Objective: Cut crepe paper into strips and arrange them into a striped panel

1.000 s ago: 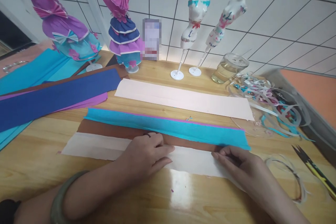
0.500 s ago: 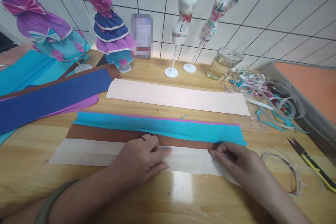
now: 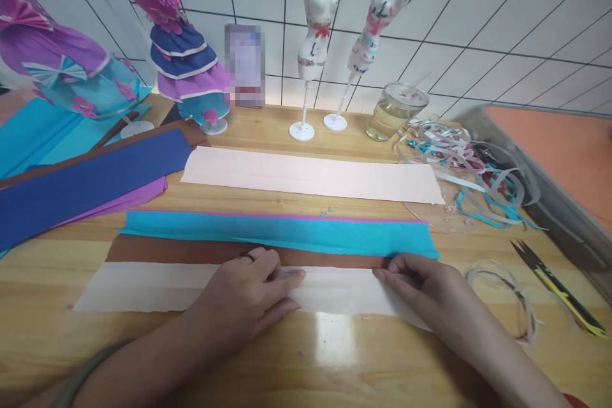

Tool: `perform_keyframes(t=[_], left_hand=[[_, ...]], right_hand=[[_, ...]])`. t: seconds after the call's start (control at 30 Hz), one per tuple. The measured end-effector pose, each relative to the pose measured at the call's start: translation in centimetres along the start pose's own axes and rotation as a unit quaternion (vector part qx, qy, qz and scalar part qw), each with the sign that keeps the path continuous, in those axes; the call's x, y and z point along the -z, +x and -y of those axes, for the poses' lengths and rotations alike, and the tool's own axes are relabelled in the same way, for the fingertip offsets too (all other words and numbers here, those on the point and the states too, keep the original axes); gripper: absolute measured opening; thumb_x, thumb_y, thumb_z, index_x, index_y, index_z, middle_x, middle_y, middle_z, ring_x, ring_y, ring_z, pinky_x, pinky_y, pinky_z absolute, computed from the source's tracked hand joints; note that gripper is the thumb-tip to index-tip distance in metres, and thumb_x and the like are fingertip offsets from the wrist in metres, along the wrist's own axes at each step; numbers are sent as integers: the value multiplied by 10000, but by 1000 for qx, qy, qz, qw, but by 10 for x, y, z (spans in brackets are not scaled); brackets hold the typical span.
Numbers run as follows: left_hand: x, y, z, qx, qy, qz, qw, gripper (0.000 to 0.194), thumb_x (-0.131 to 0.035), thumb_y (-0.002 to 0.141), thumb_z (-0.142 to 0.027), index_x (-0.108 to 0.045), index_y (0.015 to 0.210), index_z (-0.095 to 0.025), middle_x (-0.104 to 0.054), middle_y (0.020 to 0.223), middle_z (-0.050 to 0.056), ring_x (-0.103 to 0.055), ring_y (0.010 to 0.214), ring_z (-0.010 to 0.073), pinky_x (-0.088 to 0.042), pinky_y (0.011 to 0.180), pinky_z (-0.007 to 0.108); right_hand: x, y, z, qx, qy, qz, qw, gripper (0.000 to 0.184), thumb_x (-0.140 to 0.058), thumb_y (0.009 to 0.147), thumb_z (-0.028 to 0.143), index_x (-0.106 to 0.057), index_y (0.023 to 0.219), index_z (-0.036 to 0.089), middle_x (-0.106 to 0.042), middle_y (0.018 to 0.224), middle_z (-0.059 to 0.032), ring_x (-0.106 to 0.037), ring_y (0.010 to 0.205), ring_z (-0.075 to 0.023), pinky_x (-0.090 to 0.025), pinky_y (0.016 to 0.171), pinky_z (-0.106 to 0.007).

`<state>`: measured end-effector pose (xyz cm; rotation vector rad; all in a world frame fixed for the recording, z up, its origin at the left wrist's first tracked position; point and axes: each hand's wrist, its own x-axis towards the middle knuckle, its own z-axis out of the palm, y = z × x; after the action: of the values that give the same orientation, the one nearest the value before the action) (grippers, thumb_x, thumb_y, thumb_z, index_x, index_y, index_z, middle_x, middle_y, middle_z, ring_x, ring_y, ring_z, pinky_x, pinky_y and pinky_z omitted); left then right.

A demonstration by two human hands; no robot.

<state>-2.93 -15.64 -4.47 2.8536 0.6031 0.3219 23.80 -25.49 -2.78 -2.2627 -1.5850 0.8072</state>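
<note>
In the head view a white crepe-paper strip (image 3: 148,287) lies across the near part of the wooden table, over a brown strip (image 3: 167,252). Beyond them a turquoise strip (image 3: 277,229) with a purple edge behind it partly covers the brown one. My left hand (image 3: 248,290) rests on the middle of the white strip, index finger and thumb stretched out and apart, the other fingers bent. My right hand (image 3: 425,287) pinches the strip's far edge further right. The fingertips of that pinch are partly hidden.
A pale pink strip (image 3: 310,175) lies further back, with dark blue sheets (image 3: 95,185) at left. Two mannequins in dresses (image 3: 186,70), two bare painted mannequins (image 3: 319,19) and a glass jar (image 3: 396,108) stand behind. Thread snips (image 3: 557,287) and tangled ribbons (image 3: 482,172) are at right.
The camera view has shifted slightly, so the objects at the back sit further left. Both hands keep nearly the same place on the white strip.
</note>
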Motion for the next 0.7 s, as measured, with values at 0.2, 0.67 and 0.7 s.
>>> perform_keyframes(t=[0.2,0.67,0.7], left_hand=[[0,0,0,1,-2,7,1000,298,-417,860,-333,-569,1096,-233,-499,779,46,-482,699,165,-427,570,280],[2,2,-9,-70,136,-26,988,305,-443,853,-354,-572,1039,-149,-508,731,49,-496,666,178,-419,479,273],[2,3,-12,-80,152,-30,985,310,-452,847,-367,-578,1012,-136,-510,723,50,-495,660,181,-417,472,275]], right_hand=[[1,-1,2,6,-7,4,1000,319,-435,824,472,-526,639,229,-536,597,13,-461,569,-145,-349,510,-250],[3,2,-1,-7,7,2,1000,228,-479,793,384,-536,645,219,-556,585,22,-481,552,-135,-329,498,-233],[2,3,-3,-3,9,-3,1000,220,-483,787,376,-539,646,218,-560,585,23,-484,548,-133,-328,495,-231]])
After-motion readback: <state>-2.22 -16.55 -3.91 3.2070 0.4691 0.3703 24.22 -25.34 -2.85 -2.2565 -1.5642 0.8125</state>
